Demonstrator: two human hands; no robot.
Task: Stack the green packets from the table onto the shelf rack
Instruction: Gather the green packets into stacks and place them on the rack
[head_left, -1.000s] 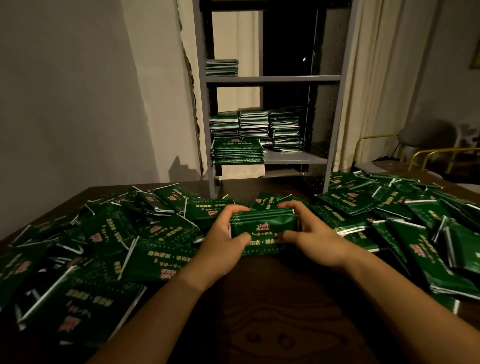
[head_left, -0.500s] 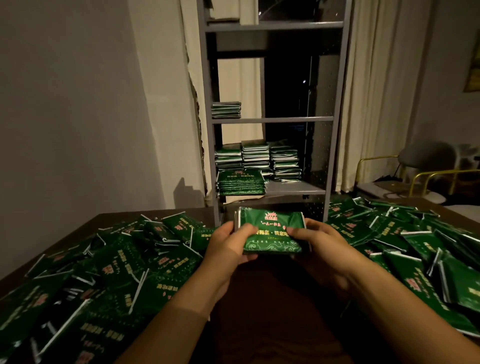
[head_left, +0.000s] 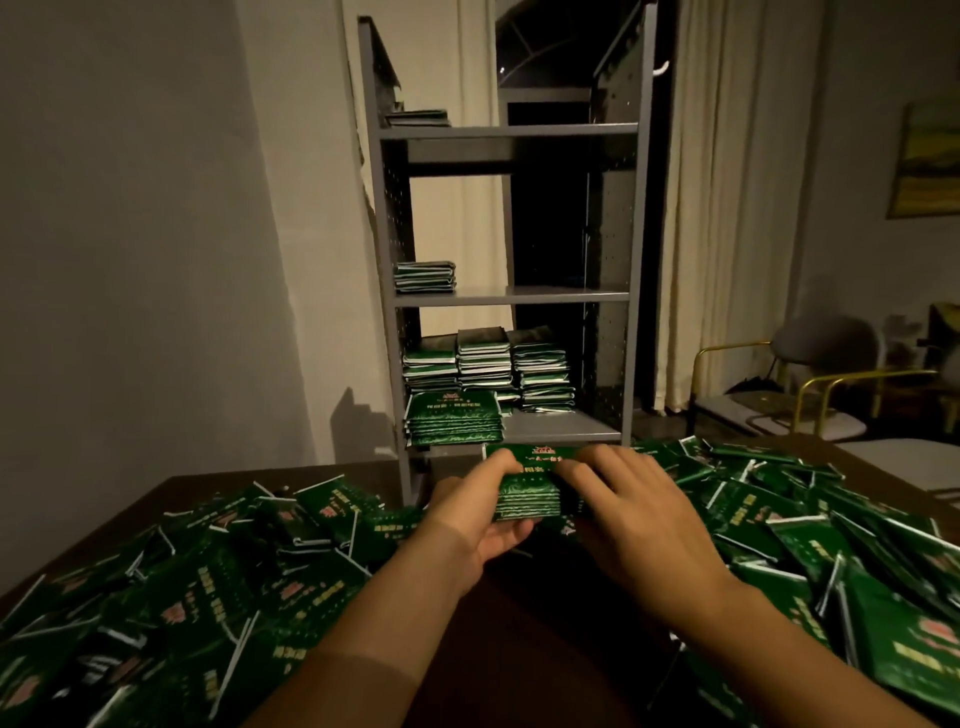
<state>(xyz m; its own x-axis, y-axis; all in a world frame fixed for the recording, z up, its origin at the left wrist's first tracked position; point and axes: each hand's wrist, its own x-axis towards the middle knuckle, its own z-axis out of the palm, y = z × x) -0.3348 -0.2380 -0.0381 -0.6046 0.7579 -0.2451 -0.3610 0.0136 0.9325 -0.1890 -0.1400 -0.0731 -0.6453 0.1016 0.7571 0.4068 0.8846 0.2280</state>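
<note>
In a dim room our desk (head_left: 519, 613) lies strewn with packets (head_left: 218, 587) before the rack (head_left: 509, 296), so we square a bundle (head_left: 527, 491) between left hand (head_left: 475, 512) and right hand (head_left: 631, 514), fingers clasped around it, probably to shelve it neatly.

Packets (head_left: 530, 486): red crest and pale printed characters on green faces, too blurred to read. No other text legible.
</note>
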